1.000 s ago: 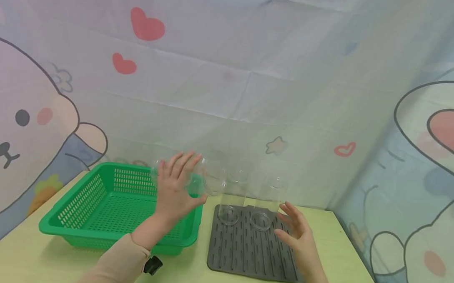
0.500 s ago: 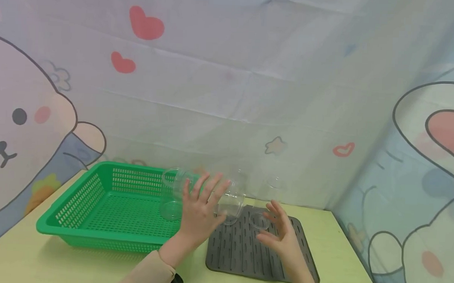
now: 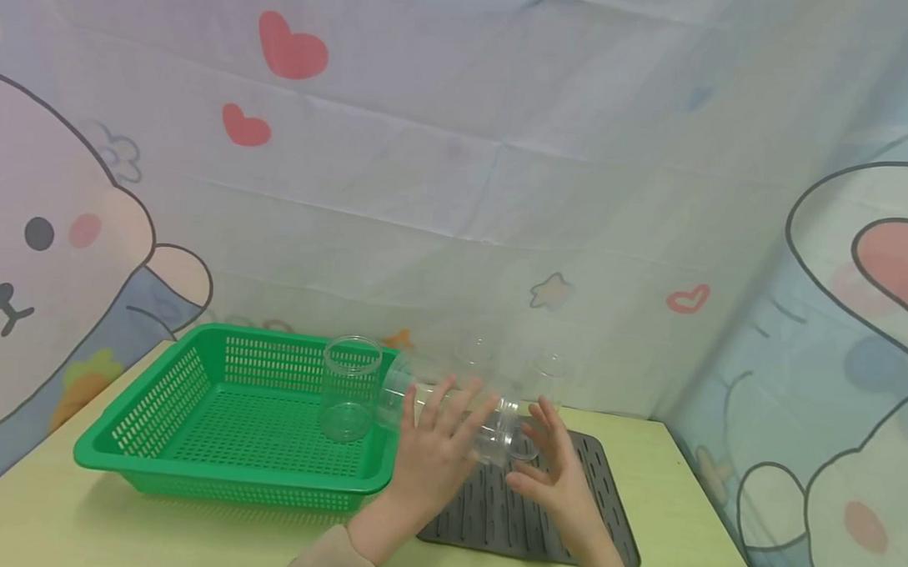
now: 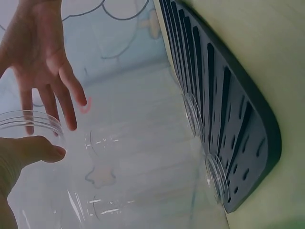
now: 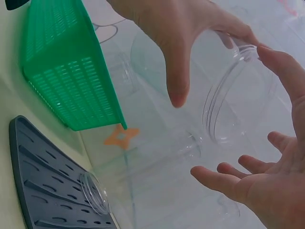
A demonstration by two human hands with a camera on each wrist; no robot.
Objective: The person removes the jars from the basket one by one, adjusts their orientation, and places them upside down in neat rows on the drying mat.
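Your left hand (image 3: 434, 460) grasps a clear threaded jar (image 3: 497, 436), fingers wrapped over its side and thumb underneath. You hold it off the table, nearly on its side, base toward the green basket (image 3: 222, 473) and ringed mouth tipped slightly down toward your right hand (image 3: 561, 492). That right hand holds nothing; its fingers are released, spread and gently bent, close to the jar's mouth. Whether a fingertip touches the rim, you cannot tell from these views.

Beneath the held jar lies a dark grey ridged mat (image 3: 501, 523) on the pale yellow-green table (image 3: 679, 492). Near its back edge stand two more clear jars, a left-hand one (image 3: 477, 351) and a right-hand one (image 3: 546, 377), side by side but apart, ringed ends down. To your left, another clear jar (image 3: 350, 384) stands upright inside the basket, near its right wall.
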